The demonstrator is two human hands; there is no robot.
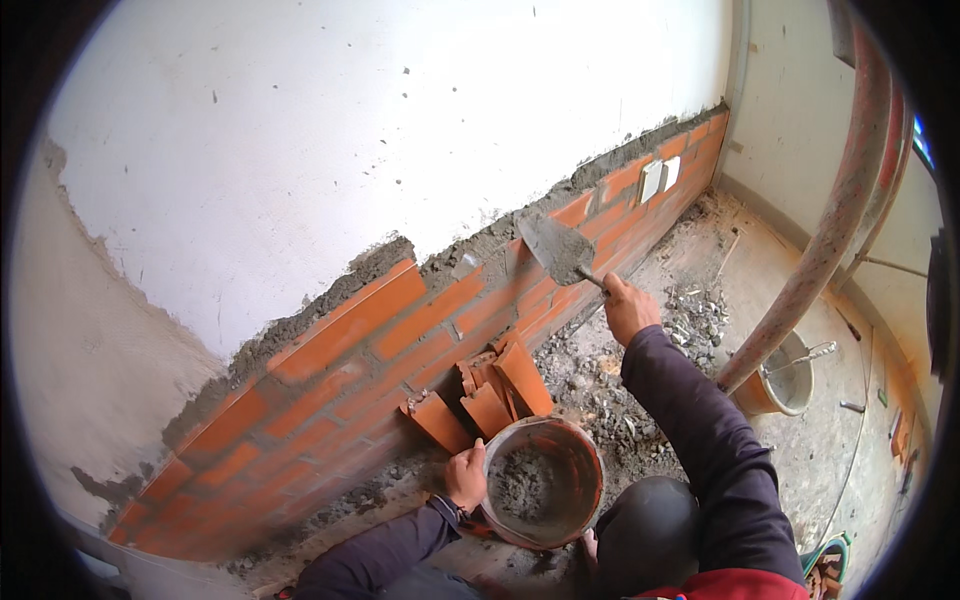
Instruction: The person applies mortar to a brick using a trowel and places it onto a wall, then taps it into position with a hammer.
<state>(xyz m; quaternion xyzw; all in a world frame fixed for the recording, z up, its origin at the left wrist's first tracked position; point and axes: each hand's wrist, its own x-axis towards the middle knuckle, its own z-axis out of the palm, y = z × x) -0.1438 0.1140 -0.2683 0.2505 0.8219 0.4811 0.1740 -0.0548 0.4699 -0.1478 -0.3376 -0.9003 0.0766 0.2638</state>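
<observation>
I watch the right hand [632,310] wrap round the trowel [557,250]'s handle, its blade up by the mortar [480,243] atop the brickwork [430,318]. The left hand [465,476] clasps the left rim of the near bucket [592,478], grey mix [530,485] inside, with loose bricks [523,378] just beyond it.

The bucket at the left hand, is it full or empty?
Neither: the bucket is partly filled; grey mortar lies inside, below its rim.
</observation>
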